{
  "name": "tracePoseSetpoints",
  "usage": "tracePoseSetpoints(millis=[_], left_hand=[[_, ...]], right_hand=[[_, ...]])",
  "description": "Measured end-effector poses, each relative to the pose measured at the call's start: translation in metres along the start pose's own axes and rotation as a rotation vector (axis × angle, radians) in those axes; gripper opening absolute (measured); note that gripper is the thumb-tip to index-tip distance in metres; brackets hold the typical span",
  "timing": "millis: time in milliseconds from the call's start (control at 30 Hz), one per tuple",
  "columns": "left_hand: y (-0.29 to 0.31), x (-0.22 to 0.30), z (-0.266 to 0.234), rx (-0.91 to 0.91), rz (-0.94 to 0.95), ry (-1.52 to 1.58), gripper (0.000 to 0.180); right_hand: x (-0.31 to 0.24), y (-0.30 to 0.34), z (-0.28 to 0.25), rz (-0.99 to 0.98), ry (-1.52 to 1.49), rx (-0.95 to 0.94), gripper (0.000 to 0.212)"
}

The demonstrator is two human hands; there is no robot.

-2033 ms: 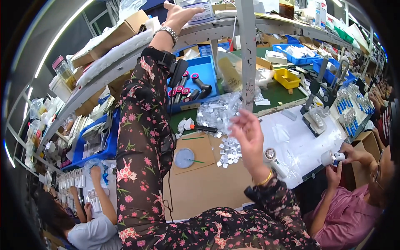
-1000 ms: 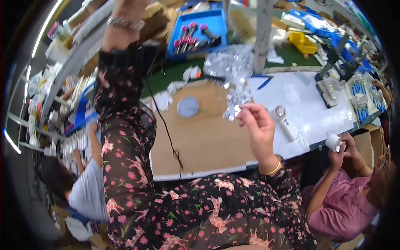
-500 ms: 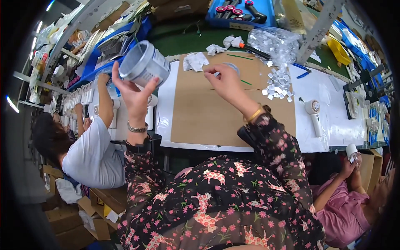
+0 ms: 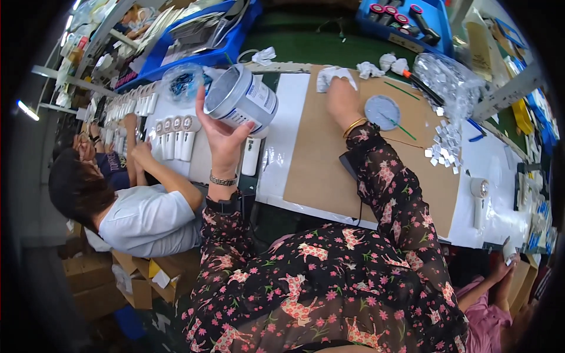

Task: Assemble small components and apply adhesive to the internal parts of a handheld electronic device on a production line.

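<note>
My left hand (image 4: 225, 136) holds up a tilted tub (image 4: 242, 101) with a white-and-blue label, its open mouth facing up and left. Grey residue coats the inside. At the far left part of the cardboard sheet (image 4: 329, 170), my right hand (image 4: 344, 106) has its fingers curled down on a crumpled white tissue (image 4: 324, 80); the fingertips are hidden. To the right of that hand lies a round lid (image 4: 381, 112) smeared with grey, a thin green stick (image 4: 402, 127) resting across its edge. Farther back is a second green stick (image 4: 402, 90).
Small silvery squares (image 4: 445, 144) spill from a clear bag (image 4: 450, 79) at the right. A blue bin (image 4: 406, 29) of dark handles stands at the back. White handheld fans (image 4: 178, 138) line the left side, near a co-worker in a white shirt (image 4: 153, 220). Another fan (image 4: 479, 200) lies at right.
My right hand has moved from over the lid to the white tissue, uncovering the lid. The tub stays in my left hand. The whole view has shifted, showing more of the left side.
</note>
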State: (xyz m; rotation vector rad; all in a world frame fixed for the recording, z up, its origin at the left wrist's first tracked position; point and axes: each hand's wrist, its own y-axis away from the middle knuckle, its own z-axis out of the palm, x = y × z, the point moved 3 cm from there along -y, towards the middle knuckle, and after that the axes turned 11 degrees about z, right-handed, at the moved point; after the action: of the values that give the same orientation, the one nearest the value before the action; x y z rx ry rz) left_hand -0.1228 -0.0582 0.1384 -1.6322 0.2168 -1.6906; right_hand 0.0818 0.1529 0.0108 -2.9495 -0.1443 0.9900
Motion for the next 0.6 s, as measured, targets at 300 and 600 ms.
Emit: tracePoseSetpoints(millis=[300, 600], left_hand=[[-0.001, 0.018, -0.032, 0.002, -0.059, 0.175, 0.122], [-0.001, 0.033, -0.002, 0.002, -0.008, 0.171, 0.133]], right_hand=[[-0.091, 0.082, -0.103, -0.26, -0.959, -0.009, 0.013], [-0.122, 0.155, -0.128, -0.645, -0.84, 0.062, 0.011]])
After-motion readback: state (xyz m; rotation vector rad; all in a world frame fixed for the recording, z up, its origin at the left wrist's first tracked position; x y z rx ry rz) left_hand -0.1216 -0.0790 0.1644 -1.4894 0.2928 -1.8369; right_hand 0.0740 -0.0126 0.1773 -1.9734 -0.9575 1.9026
